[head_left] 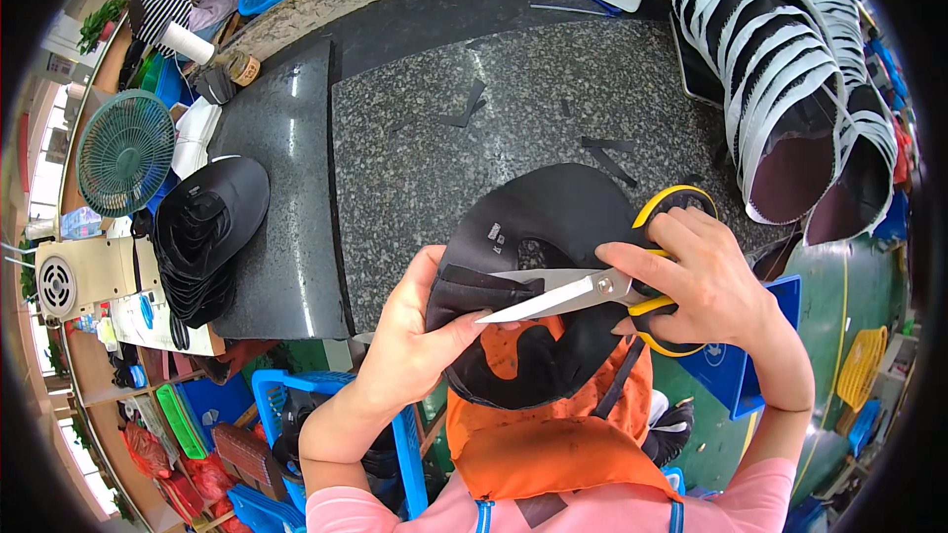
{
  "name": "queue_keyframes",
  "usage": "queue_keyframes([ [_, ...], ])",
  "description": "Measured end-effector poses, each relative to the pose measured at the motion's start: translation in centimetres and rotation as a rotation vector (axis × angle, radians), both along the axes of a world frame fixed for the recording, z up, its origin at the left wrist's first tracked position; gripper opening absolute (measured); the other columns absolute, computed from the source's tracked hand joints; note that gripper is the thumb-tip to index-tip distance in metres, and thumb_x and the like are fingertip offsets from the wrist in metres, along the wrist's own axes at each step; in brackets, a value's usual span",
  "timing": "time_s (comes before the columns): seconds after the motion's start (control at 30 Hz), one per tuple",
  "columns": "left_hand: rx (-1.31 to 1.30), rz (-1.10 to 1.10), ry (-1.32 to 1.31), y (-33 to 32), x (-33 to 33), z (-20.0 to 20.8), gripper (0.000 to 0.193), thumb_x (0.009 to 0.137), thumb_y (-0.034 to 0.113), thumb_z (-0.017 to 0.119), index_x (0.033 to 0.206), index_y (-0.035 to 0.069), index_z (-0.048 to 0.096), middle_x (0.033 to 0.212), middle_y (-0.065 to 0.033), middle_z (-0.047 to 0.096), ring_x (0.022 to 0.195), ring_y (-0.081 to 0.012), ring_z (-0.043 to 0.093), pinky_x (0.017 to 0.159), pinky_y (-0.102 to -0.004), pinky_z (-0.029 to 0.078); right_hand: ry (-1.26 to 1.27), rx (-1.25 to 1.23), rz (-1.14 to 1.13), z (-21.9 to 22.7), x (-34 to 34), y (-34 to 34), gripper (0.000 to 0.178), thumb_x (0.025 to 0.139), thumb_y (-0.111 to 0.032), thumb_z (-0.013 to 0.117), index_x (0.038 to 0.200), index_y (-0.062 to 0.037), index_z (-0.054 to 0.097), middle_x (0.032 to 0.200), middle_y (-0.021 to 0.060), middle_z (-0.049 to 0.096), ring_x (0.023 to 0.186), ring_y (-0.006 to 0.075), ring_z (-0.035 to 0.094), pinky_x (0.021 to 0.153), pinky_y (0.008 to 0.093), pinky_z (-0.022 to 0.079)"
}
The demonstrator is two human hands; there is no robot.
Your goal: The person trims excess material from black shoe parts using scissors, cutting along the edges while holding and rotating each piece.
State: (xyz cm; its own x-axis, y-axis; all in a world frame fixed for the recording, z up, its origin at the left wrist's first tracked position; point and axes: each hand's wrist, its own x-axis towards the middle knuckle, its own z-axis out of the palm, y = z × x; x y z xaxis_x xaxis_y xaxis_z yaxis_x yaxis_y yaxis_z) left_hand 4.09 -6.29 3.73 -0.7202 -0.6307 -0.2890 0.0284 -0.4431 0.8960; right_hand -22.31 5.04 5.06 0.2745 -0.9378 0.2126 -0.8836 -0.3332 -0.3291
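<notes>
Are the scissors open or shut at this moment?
Open: the blades of the scissors in the right hand are spread apart around a black strap.

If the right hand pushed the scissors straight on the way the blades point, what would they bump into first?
Probably the left hand. The right hand aims the scissors leftward across the black fabric piece, tips near the left thumb; depth is unclear.

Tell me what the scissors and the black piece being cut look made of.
Scissors: bright metal blades, shiny with glare; the yellow and black handle loops look like plastic. Black cap panel, pinched by the left hand: seemingly a matte fabric or foam-backed cloth, since it folds softly. The right hand grips the handles.
</notes>
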Motion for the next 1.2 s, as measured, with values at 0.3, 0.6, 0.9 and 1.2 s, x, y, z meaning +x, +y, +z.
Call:
queue_keyframes([
  [0.3,0.079,0.003,-0.006,0.4,-0.2,0.9,0.043,0.089,-0.009,0.057,0.129,-0.002,0.041,0.119,-0.0144,0.061,0.109,-0.0206,0.062,0.099,-0.0359,0.048,0.100,-0.186,0.024,-1.3,-0.6,0.9,0.067,0.054,-0.032,0.084,0.114,-0.0110,0.065,0.069,0.0032,0.036,0.055,0.0196,0.044,0.050,0.0350,0.035],
  [0.6,0.042,-0.051,-0.078,1.3,-0.8,0.9,0.055,0.084,-0.002,0.065,0.134,-0.005,0.041,0.124,-0.0215,0.060,0.115,-0.0305,0.062,0.101,-0.0426,0.048,0.054,-0.291,0.032,-1.4,0.0,0.6,0.072,0.054,-0.032,0.084,0.119,-0.0104,0.064,0.068,0.0014,0.035,0.054,0.0183,0.042,0.048,0.0326,0.034],
  [0.9,0.022,-0.085,-0.100,2.2,-1.4,-0.1,0.053,0.087,-0.004,0.060,0.135,-0.005,0.040,0.126,-0.0183,0.059,0.118,-0.0260,0.059,0.105,-0.0404,0.044,0.082,-0.156,-0.020,-0.8,0.4,1.2,0.076,0.052,-0.026,0.082,0.124,-0.0125,0.062,0.074,0.0023,0.046,0.058,0.0172,0.052,0.051,0.0333,0.042],
  [1.2,0.081,-0.128,-0.127,0.2,-1.0,-0.2,0.042,0.091,0.004,0.060,0.130,-0.007,0.049,0.116,-0.0154,0.065,0.104,-0.0229,0.066,0.096,-0.0360,0.051,-0.053,-0.115,-0.076,-1.9,-0.5,1.8,0.066,0.059,-0.029,0.081,0.120,-0.0106,0.064,0.069,0.0020,0.044,0.056,0.0174,0.051,0.049,0.0327,0.040],
])
